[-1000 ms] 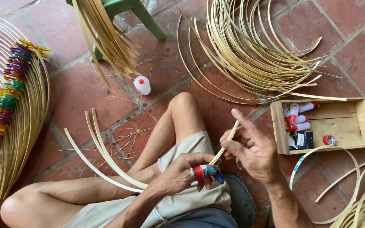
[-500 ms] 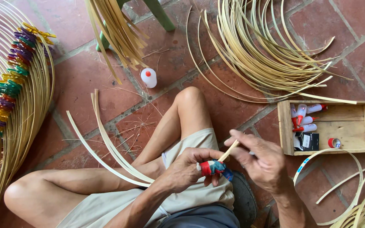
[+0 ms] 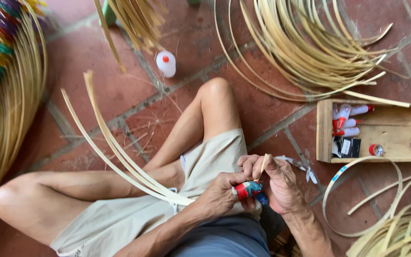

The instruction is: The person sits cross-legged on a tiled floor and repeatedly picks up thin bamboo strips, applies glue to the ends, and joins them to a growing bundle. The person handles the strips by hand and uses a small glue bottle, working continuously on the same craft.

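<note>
Big coil of bamboo strips (image 3: 1, 119) with purple, green and yellow wrapping lay far left of the fingers; a loose fan of pale strips (image 3: 305, 52) sat up and right of them on the red tile floor (image 3: 105, 90). Wooden tray (image 3: 372, 131) was right of and slightly above the fingers: white tubes with red caps in its upper-left corner, a small black packet with a white label below those, a small red cap near the lower-right wall. White squeeze bottle with red cap (image 3: 166, 63) stood well above the fingers, past the knee. Left hand (image 3: 222, 192) was closed around curved strips (image 3: 120, 157) that swept up-left from its grip, fingers clamped on the red-and-blue wrapped joint (image 3: 248, 189). Right hand (image 3: 274, 183) was touching the left hand, thumb and forefinger pinching a thin splint end (image 3: 264, 165) that stuck up just above the joint.
</note>
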### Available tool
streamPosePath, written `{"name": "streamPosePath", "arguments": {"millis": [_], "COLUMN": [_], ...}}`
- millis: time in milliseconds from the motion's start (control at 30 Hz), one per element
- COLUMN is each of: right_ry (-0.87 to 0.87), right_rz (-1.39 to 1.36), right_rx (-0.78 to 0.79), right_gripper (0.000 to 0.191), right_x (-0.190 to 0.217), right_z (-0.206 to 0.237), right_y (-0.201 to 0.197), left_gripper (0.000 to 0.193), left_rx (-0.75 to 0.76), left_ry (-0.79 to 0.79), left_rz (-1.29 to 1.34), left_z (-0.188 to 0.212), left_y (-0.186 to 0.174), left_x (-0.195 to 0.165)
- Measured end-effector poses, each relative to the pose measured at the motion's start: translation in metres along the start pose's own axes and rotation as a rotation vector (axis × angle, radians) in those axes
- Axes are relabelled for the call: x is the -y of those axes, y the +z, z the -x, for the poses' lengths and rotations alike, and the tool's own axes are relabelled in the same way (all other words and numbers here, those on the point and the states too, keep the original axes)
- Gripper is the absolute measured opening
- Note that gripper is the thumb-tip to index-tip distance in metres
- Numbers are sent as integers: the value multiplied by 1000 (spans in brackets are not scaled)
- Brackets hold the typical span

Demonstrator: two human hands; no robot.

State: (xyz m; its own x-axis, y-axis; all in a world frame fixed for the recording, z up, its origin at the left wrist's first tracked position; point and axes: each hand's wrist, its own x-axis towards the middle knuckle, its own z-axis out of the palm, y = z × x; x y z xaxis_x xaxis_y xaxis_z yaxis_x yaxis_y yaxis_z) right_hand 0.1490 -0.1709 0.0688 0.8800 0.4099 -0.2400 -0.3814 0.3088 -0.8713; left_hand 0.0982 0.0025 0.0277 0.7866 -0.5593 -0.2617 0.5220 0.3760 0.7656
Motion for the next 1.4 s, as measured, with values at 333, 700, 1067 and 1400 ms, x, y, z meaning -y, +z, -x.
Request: {"name": "streamPosePath", "arguments": {"millis": [333, 700, 1067, 1400], "right_ry": [521, 214, -247, -313], "right_rz": [42, -72, 1258, 2043], "right_rx": [64, 62, -423, -230], "right_gripper": [57, 44, 89, 29], "right_x": [-18, 21, -25, -33], "right_z": [26, -37, -173, -228], "right_y": [-17, -17, -158, -218], "left_gripper": [15, 48, 44, 33], "left_rx": [-15, -278, -396, -145], "left_ry": [28, 459, 733, 189], "left_rz": [-435, -720, -2202, -2593], "left_z": [35, 41, 19, -79], "left_y": [16, 11, -3, -218], "left_x": [34, 4, -94, -302]}}
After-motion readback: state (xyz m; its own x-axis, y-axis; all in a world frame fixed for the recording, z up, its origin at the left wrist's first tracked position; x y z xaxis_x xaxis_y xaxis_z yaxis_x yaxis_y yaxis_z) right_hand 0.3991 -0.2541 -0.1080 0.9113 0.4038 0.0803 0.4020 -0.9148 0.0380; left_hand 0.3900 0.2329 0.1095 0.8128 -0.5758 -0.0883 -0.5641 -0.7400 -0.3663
